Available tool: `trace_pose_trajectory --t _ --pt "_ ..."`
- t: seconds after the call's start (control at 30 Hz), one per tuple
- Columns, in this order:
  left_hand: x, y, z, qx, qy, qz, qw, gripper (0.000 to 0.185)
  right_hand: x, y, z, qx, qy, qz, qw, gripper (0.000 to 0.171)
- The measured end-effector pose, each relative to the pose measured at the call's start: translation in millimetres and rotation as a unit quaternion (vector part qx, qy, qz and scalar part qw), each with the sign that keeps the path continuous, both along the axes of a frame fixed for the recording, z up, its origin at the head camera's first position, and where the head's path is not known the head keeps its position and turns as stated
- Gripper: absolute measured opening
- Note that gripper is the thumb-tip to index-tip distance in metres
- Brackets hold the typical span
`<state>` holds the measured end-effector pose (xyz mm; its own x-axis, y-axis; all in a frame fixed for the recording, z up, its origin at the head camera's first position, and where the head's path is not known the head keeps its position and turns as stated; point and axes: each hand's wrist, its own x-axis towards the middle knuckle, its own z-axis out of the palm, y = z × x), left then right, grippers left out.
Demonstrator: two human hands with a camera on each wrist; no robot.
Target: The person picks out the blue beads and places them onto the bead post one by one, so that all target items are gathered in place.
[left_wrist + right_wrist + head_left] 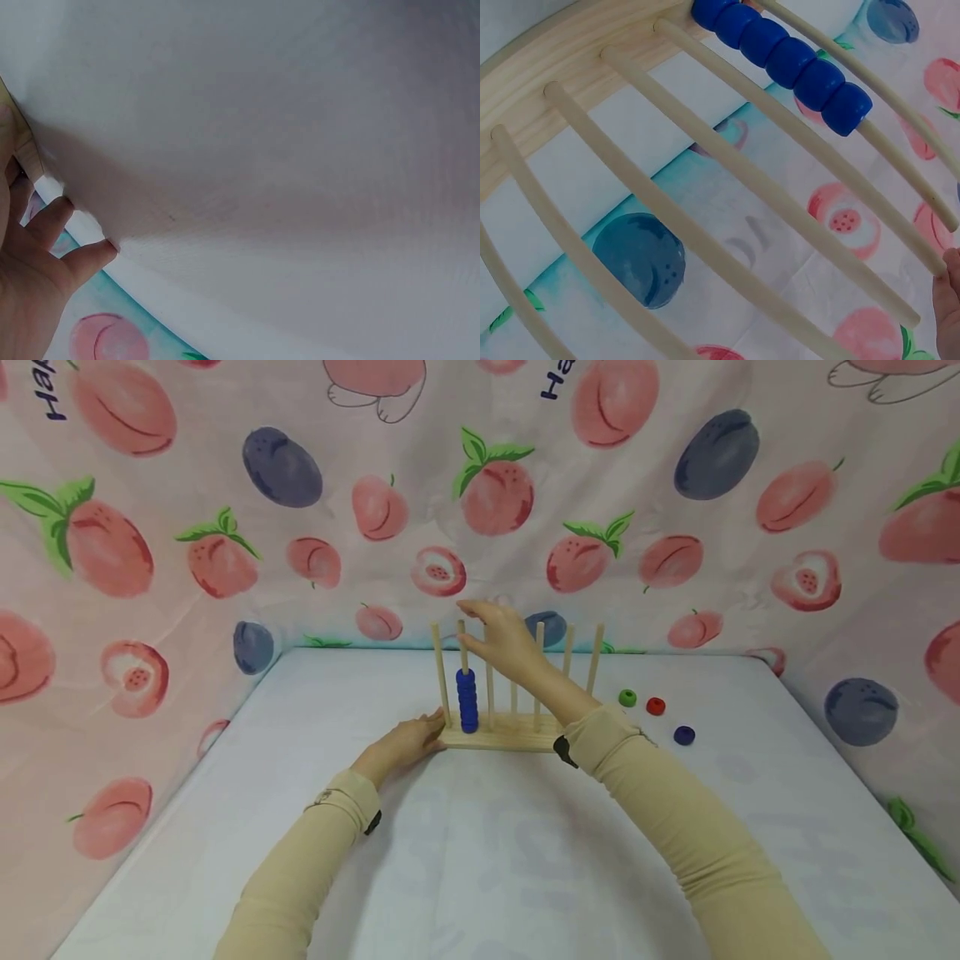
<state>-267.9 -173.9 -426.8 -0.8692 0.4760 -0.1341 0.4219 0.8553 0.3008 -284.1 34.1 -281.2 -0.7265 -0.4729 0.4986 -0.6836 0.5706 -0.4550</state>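
Note:
A wooden rack (498, 737) with several upright pegs stands mid-table. Several blue beads (467, 700) are stacked on its second peg from the left; the right wrist view shows the same blue beads (780, 56) close up on their peg above the rack base (547, 67). My right hand (498, 639) hovers by the peg tops, fingers stretched out over the beaded peg and holding nothing; one fingertip (949, 300) shows at the frame edge. My left hand (408, 743) lies flat on the table against the rack's left end. Beside the wooden corner (28, 156), the left hand (37, 270) has relaxed fingers.
Three loose beads lie on the white table (525, 860) right of the rack: green (627, 697), red (656, 706) and blue (683, 735). A fruit-print cloth (225, 527) walls in the table at the back and both sides.

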Motion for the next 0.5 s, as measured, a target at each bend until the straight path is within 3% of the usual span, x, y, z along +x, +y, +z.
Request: trace_pose_trajectory --t 0.27,0.5 --pt "-1.4 0.9 -2.0 -0.007 -0.005 0.004 1.0 0.055 13.4 10.0 -1.1 -0.072 0.029 0.007 0.997 0.045" --pt "-4.0 1.8 -2.2 0.005 -0.002 0.001 1.0 0.055 20.7 19.6 -2.7 -0.099 0.027 0.002 0.995 0.043"
